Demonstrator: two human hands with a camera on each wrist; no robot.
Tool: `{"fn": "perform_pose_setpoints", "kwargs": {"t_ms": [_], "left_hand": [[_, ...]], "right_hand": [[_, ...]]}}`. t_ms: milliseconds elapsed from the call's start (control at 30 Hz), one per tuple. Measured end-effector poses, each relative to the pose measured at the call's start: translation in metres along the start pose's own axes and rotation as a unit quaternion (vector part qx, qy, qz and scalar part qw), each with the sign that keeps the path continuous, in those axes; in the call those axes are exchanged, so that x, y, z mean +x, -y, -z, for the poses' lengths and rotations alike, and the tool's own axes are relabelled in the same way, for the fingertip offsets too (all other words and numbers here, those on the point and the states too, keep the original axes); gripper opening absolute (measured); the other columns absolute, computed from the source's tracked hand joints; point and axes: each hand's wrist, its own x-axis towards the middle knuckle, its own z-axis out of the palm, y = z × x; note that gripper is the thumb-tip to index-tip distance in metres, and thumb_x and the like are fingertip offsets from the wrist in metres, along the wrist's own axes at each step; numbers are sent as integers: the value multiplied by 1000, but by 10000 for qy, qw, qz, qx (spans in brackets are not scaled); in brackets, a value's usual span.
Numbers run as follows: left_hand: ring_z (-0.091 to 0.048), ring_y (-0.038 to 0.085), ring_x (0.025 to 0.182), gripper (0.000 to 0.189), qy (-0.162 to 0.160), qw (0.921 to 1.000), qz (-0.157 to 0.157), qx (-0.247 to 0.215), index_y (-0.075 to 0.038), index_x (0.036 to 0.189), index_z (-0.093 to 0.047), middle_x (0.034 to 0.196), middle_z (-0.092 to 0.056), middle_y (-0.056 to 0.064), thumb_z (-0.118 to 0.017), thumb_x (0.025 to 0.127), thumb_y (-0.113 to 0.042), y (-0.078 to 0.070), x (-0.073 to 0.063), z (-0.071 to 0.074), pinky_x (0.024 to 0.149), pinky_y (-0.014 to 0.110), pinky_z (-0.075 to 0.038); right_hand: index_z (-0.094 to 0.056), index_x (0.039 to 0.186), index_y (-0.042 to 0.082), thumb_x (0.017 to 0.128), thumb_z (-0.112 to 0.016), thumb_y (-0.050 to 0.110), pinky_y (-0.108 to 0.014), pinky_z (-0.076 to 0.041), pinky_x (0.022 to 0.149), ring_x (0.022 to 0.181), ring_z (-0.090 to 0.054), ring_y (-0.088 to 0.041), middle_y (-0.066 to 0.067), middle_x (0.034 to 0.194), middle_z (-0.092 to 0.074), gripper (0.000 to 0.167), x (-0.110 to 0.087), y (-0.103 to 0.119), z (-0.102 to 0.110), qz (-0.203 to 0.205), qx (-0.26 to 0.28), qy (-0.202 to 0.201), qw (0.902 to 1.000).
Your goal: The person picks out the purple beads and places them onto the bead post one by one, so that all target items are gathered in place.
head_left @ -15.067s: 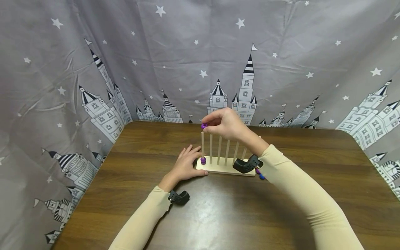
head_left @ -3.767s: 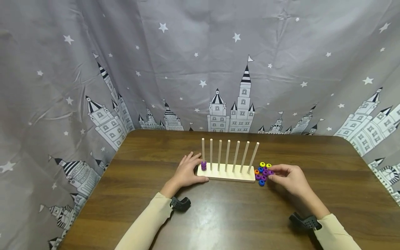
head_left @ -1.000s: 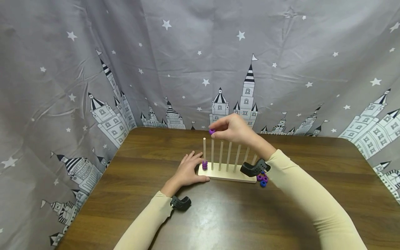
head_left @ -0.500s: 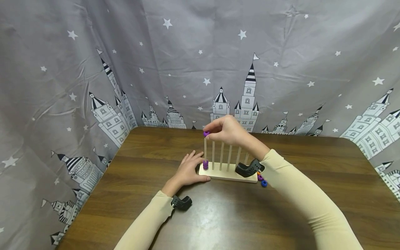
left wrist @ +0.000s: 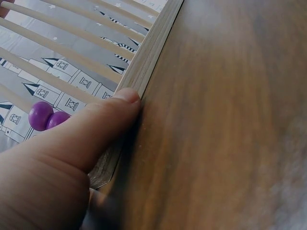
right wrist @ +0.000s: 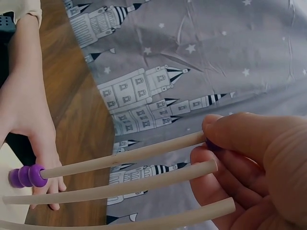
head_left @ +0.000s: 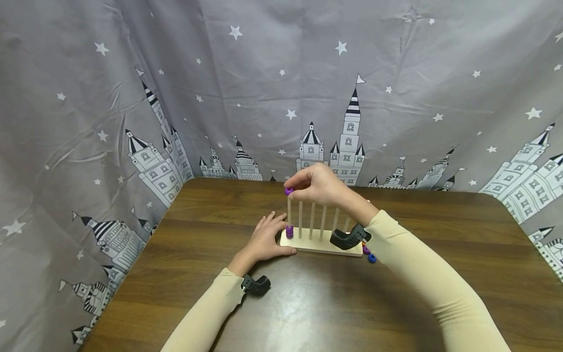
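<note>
Between thumb and fingers my right hand (head_left: 323, 185) pinches a purple bead (head_left: 288, 191) at the top of the leftmost peg (head_left: 289, 210) of a wooden peg stand (head_left: 325, 248). In the right wrist view, the peg tip meets the fingertips and most of that bead is hidden. Three purple beads (right wrist: 28, 176) sit stacked at the foot of the same peg. My left hand (head_left: 263, 240) lies at the stand's left end, fingers spread on the table. Its thumb (left wrist: 103, 117) presses along the stand's front edge in the left wrist view.
Blue (head_left: 372, 258) and purple beads (head_left: 366, 250) lie right of the stand, partly hidden by my right forearm. The other upright pegs (head_left: 312, 220) carry no beads where visible. A grey castle-print curtain (head_left: 246, 98) hangs behind the wooden table (head_left: 211, 215).
Since 3.8 seconds ago, my right hand has brought a purple bead from the loose pile to the leftmost peg. In the last second it shifted left and slightly down. My left hand stays put.
</note>
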Motion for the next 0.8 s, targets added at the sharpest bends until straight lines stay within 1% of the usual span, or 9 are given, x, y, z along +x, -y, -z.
{"fn": "perform_pose_setpoints", "kwargs": {"t_ms": [200, 533, 667, 800], "left_hand": [[-26, 46, 154, 69, -3, 10000, -14, -1, -16, 130, -67, 159, -46, 16, -86, 72, -49, 0, -1, 0, 127, 64, -13], [-26, 46, 154, 70, -2, 10000, 2, -3, -15, 130, -67, 159, -46, 16, -86, 72, -49, 0, 0, 1, 128, 63, -13], [-27, 46, 154, 70, -27, 10000, -15, 10, -15, 130, -67, 158, -46, 16, -86, 72, -49, 1, 0, 0, 127, 64, -14], [-25, 46, 155, 69, 16, 10000, 6, -15, -16, 130, -67, 159, -46, 16, -86, 72, -49, 0, 0, 0, 128, 64, -13]], "right_hand": [[-78, 110, 3, 85, -79, 7, -25, -63, 79, 93, -77, -21, -13, 105, -79, 26, -1, -1, -1, 57, -29, 104, 9999], [-77, 110, 1, 85, -78, 5, -25, -63, 79, 94, -78, -23, -15, 106, -79, 26, -1, -3, -1, 109, -33, 117, 9999], [-77, 110, 1, 85, -77, 5, -25, -63, 80, 94, -78, -23, -15, 106, -79, 25, -1, -2, -1, 147, 5, 144, 9998], [-77, 110, 0, 85, -77, 4, -26, -63, 81, 95, -78, -24, -15, 106, -79, 26, -1, -2, -1, 121, 36, 171, 9998]]}}
